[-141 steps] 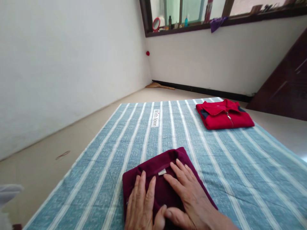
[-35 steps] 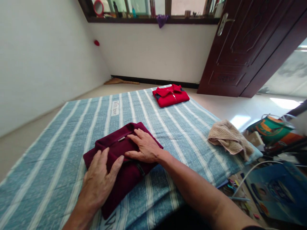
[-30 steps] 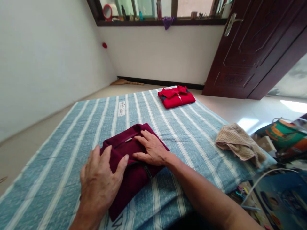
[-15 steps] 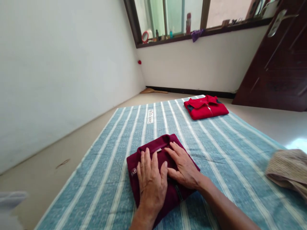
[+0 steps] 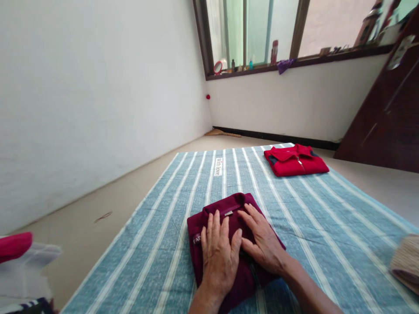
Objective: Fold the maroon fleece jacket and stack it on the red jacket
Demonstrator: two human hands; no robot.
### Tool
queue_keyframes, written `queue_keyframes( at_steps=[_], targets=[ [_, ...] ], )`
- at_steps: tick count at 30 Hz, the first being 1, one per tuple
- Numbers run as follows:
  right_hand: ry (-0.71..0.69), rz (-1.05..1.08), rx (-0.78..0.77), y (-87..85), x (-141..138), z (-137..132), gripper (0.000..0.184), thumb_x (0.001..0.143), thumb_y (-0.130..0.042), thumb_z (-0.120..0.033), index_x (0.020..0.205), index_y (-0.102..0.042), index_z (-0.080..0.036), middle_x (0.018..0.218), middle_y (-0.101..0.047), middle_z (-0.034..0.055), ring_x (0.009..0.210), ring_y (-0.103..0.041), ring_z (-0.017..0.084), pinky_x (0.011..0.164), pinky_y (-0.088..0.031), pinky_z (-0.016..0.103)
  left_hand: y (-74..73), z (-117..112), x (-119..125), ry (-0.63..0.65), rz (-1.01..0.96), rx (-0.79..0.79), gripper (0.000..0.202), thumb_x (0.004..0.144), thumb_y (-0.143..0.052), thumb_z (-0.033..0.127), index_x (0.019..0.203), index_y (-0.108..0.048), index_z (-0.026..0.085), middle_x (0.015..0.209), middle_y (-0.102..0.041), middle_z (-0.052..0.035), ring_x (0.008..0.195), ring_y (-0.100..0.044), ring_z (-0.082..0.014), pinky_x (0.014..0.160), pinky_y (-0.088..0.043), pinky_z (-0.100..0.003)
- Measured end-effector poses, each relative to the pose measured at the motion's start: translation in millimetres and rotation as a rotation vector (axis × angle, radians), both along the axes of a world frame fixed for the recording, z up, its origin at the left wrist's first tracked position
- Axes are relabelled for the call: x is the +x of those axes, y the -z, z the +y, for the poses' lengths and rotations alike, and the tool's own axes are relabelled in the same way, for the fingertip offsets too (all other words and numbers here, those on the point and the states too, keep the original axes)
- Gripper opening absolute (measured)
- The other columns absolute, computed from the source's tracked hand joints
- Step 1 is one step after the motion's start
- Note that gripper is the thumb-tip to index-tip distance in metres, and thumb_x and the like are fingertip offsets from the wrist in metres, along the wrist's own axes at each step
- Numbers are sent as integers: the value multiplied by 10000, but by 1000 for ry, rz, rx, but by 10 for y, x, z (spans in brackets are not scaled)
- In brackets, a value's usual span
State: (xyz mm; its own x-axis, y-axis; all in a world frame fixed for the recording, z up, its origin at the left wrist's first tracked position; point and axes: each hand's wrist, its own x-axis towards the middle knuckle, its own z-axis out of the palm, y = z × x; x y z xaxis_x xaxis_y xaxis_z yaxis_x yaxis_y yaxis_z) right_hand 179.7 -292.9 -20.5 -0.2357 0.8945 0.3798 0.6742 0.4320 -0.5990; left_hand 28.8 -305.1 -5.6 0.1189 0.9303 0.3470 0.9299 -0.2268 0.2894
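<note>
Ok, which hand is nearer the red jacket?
Right. The right hand lies on the maroon top, short of the red jacket and to its left; the left hand, on the same top, is farther left.

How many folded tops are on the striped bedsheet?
2: a maroon top under the left hand and right hand, and a red zip-neck top farther away, to the right.

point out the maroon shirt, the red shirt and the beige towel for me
maroon shirt [image 5: 242,277], head view: on its dark lower front
red shirt [image 5: 290,166], head view: on its front, beside the zip
beige towel [image 5: 408,259], head view: on the part inside the frame
</note>
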Motion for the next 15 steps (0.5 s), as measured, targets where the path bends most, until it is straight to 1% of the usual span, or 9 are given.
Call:
queue_keyframes(
  at_steps=[3,5,9,11,13,15],
  targets=[
    [14,38,33,37,4,-5,547,850,-524,-376,1349,-424,-174,1476,-291,128,1366,-238,259,1096,-277,464,-149,12,-41,6,-26,0,462,885,-450,388,1244,-555,116,1429,-399,-175,1350,-308,-314,1062,-295,-570],
    [19,54,40,41,0,-9,562,849,-532,-393,1355,-414,-180,1472,-297,128,1364,-243,262,1095,-279,470,-309,63,-64,29,-56,2,429,856,-496,380,1194,-593,133,1403,-440,-165,1332,-346,-305,1067,-310,-542],
    [30,47,6,-8,-25,-20,596,827,-566,-415,1353,-426,-170,1470,-299,141,1362,-251,269,1096,-278,463,-688,270,2,77,-162,-51,371,845,-513,339,1137,-622,137,1346,-508,-152,1291,-417,-266,1068,-351,-448],
    [31,50,-23,-48,-31,-28,594,820,-573,-417,1346,-441,-175,1474,-295,138,1363,-251,267,1096,-280,455,-817,399,94,77,-217,-58,363,847,-513,326,1129,-623,125,1335,-516,-163,1283,-430,-262,1068,-353,-427],
    [26,71,-59,-92,-22,-36,599,808,-586,-420,1344,-447,-192,1478,-294,127,1364,-251,268,1094,-283,457,-857,514,188,73,-258,-58,347,851,-514,306,1119,-626,115,1318,-530,-171,1273,-443,-260,1067,-355,-418],
    [11,102,-104,-147,6,-41,613,792,-604,-429,1343,-451,-208,1479,-299,117,1362,-257,273,1089,-289,464,-803,596,250,56,-271,-66,332,856,-506,261,1118,-624,94,1302,-542,-180,1262,-456,-257,1069,-355,-404]
  ],
)
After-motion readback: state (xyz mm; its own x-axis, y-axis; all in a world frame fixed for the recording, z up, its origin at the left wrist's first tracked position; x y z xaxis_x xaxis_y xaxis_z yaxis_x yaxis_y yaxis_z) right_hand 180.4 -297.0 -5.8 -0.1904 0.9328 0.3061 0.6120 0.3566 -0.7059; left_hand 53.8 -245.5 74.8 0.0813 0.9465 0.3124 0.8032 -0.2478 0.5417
